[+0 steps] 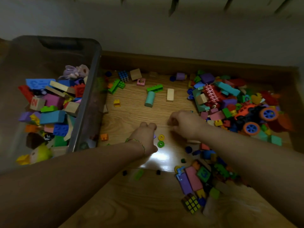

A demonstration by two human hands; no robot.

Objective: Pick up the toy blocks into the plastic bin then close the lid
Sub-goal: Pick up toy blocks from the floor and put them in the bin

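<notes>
Two hands are down on the wooden floor just right of the translucent grey plastic bin point(92, 89), so I judge I am mid-gathering: the bin already holds a heap of coloured foam, wood and plastic toy blocks point(52, 112), while many more lie outside it. My left hand point(144, 137) is curled knuckles-up beside the bin's near right corner, seemingly closed round something small and purple, though I cannot tell what. My right hand point(185, 122), farther from the bin, is loosely fisted over the floor; whether it holds a block I cannot tell. A yellow plastic ring point(161, 137) and a green plastic ring point(160, 143) sit between the two hands. Next I would carry whatever is gripped left over the bin's rim and release it. No lid is in view, so closing comes much later.
</notes>
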